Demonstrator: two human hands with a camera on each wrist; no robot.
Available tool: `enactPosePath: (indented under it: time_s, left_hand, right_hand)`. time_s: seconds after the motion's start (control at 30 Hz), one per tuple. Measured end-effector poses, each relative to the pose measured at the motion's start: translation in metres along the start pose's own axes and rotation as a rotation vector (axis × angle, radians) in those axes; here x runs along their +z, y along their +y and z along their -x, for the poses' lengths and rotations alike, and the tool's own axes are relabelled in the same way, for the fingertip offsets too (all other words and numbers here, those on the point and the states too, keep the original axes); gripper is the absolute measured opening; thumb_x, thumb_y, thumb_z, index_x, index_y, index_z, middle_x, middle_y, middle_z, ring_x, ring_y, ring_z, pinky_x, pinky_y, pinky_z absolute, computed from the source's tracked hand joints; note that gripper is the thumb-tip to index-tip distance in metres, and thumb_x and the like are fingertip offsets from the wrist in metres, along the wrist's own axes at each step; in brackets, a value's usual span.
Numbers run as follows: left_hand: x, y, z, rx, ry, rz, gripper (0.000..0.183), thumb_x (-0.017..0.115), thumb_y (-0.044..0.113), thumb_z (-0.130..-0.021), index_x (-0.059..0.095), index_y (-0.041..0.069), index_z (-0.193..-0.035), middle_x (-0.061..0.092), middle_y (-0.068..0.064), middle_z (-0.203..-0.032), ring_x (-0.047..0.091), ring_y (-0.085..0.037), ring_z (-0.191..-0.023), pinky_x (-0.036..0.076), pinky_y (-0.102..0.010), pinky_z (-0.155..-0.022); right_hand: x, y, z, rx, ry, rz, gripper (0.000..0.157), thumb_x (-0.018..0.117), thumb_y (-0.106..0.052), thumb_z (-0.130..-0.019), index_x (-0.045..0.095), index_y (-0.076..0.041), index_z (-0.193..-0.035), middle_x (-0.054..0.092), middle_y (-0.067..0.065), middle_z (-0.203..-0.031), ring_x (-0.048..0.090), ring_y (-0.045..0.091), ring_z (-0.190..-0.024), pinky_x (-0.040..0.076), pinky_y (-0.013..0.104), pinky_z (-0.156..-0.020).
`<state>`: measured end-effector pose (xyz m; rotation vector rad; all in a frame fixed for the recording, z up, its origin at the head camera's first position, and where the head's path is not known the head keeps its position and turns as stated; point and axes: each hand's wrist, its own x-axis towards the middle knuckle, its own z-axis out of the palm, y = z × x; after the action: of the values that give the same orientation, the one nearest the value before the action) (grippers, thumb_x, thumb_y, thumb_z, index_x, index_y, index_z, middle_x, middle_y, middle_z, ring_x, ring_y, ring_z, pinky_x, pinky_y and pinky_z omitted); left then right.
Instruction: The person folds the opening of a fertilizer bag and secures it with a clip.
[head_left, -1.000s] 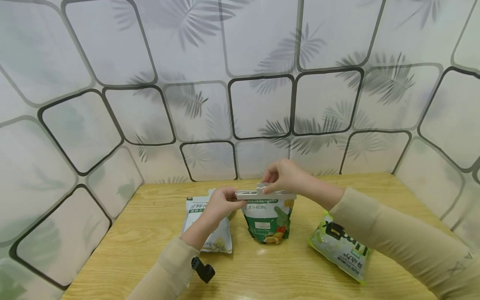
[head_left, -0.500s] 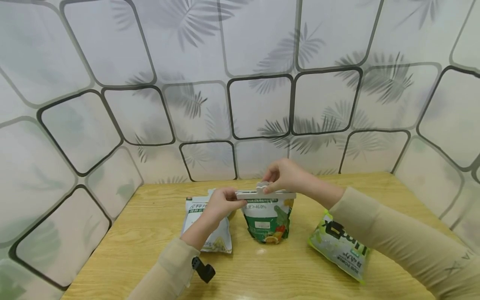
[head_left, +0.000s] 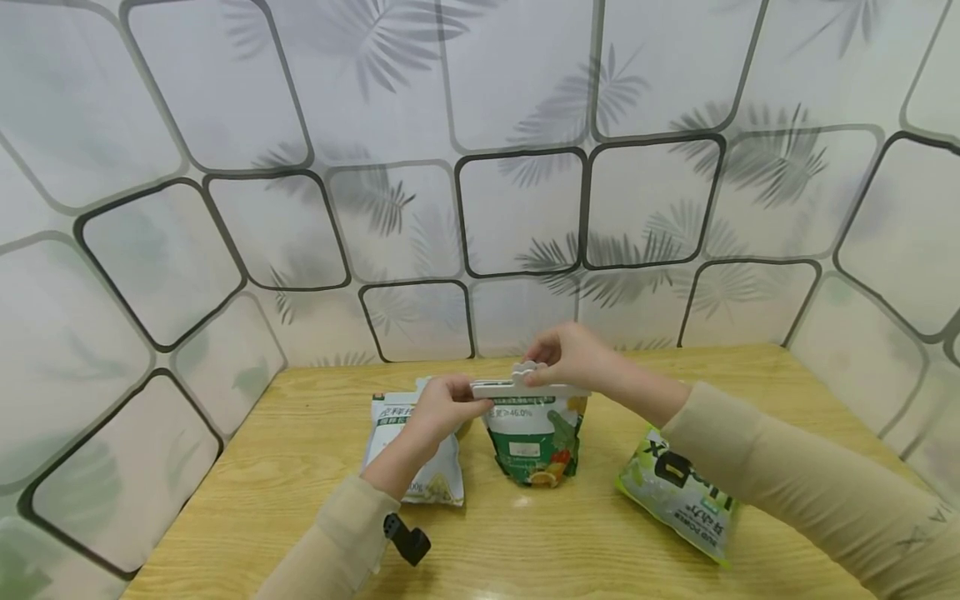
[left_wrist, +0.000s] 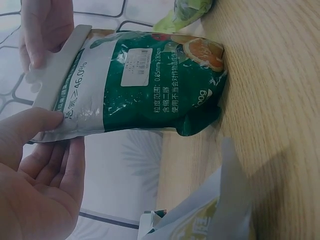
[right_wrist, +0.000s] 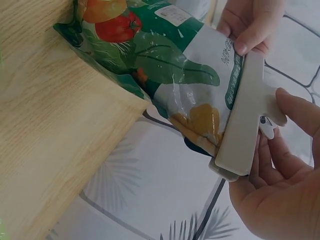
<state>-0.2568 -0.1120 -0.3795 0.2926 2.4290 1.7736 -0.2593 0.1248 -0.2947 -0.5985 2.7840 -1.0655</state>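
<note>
A: What is the right hand (head_left: pixel 573 358) doing?
B: Its thumb and fingers pinch the grip tab of a white clip (head_left: pixel 491 390), above the middle of the green-and-white bag (head_left: pixel 528 425).

A: And the left hand (head_left: pixel 446 407)?
B: It pinches that bag's top left corner, at the end of the clip, thumb in front and fingers behind.

A: How does the clip sit on the bag?
B: Its long bar runs along the bag's top edge, one plate in front and another behind, as the right wrist view shows.

A: Where is the bag itself?
B: Upright between the hands, over the desk (head_left: pixel 525 554). I can't tell whether its bottom rests there.

A: Anything beside it?
B: A pale bag (head_left: pixel 433 471) is near, to its left, partly hidden by the left hand and wrist. To its right, a lime-green bag (head_left: pixel 671 492) lies at a slant, partly covered by the right sleeve (head_left: pixel 787 467).

A: Further out?
B: Behind the green-and-white bag hangs a patterned backdrop (head_left: pixel 525 217) with dark outlines and leaves.
</note>
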Motion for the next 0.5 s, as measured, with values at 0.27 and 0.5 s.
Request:
enactPosePath:
  time_s: [0.27,0.5]
  left_hand:
    - [0.001,0.000,0.001,0.009,0.011,0.007,0.011,0.078,0.006,-0.096,0.081,0.001,-0.106,0.081,-0.005,-0.096,0.061,-0.012,-0.081,0.049,-0.030,-0.074]
    - [0.001,0.000,0.001,-0.005,0.016,0.002,0.011,0.078,0.007,-0.096,0.081,0.002,-0.106,0.081,-0.006,-0.098,0.062,-0.012,-0.083,0.050,-0.033,-0.077]
  right_hand:
    - [0.003,0.004,0.003,0.003,-0.001,0.022,0.028,0.085,-0.021,-0.093,0.078,-0.002,-0.112,0.078,0.013,-0.108,0.073,0.027,-0.100,0.063,0.040,-0.084]
    - [0.004,0.012,0.005,0.024,-0.004,-0.039,0.029,0.085,-0.020,-0.093,0.077,-0.001,-0.113,0.078,0.013,-0.105,0.075,0.023,-0.096,0.064,0.037,-0.083]
